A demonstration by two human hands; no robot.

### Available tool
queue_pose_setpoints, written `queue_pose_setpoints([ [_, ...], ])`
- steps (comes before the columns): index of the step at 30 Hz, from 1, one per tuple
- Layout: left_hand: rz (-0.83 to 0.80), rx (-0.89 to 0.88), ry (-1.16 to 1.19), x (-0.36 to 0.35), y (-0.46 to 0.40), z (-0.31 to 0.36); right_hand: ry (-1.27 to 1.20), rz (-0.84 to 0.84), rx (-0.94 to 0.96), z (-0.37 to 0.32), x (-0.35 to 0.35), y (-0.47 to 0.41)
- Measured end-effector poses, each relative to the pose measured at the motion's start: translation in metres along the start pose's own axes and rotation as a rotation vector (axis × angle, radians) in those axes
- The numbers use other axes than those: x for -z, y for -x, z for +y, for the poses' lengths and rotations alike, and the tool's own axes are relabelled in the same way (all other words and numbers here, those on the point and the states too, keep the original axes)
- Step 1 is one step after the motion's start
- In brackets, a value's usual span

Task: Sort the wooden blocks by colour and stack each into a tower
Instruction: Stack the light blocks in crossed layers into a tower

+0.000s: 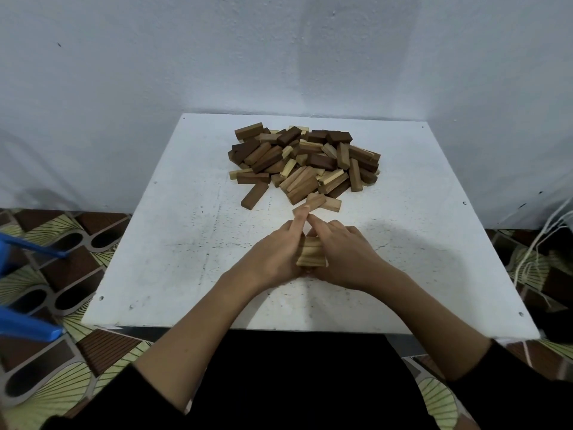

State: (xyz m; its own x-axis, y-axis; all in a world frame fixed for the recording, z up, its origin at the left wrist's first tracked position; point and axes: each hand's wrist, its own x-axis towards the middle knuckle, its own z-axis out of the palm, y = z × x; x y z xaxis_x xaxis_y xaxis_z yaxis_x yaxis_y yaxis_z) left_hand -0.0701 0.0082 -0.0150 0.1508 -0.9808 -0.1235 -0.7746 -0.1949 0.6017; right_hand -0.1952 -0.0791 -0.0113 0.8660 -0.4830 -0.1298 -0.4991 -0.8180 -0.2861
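I judge the job barely begun: nearly all the wooden blocks lie in a mixed pile [305, 162] at the far middle of the white surface [161, 243], dark brown, mid brown and pale pieces jumbled over one another, with a dark block [255, 195] and a pale block [329, 202] lying loose at its near edge. The only sorted work I can see is a small stack of pale blocks [311, 251] at the centre of the surface, well short of a tower; how many layers it has I cannot tell, because my hands cover most of it. So one colour is started, and by my reading the darker shades are not yet touched. My left hand [276, 252] presses against the left side of the stack, its fingers fairly straight and its forefinger stretched forward past the stack toward a loose pale block [314, 202] at the pile's near edge; it looks to touch or nearly touch that block, but I cannot be sure. My right hand [344, 252] cups the right side of the stack with fingers bent round it, forefinger angled inward to meet the left one over the top. Both hands thus bracket the stack, squaring it, I judge, rather than lifting it.
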Motion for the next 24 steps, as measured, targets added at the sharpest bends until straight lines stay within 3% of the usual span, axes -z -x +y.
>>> queue_pose_setpoints([
  [13,-0.011,0.019,-0.035,0.0001,-0.0002,-0.0016,0.002,-0.004,-0.013,-0.0022,-0.0007,-0.0017],
  [19,-0.029,0.006,-0.176,-0.0001,0.0027,-0.0023,0.009,-0.054,-0.014,-0.0005,-0.0016,0.0011],
  [24,-0.04,0.003,-0.124,-0.0022,0.0021,-0.0055,-0.125,-0.103,-0.043,-0.0014,-0.0029,0.0],
])
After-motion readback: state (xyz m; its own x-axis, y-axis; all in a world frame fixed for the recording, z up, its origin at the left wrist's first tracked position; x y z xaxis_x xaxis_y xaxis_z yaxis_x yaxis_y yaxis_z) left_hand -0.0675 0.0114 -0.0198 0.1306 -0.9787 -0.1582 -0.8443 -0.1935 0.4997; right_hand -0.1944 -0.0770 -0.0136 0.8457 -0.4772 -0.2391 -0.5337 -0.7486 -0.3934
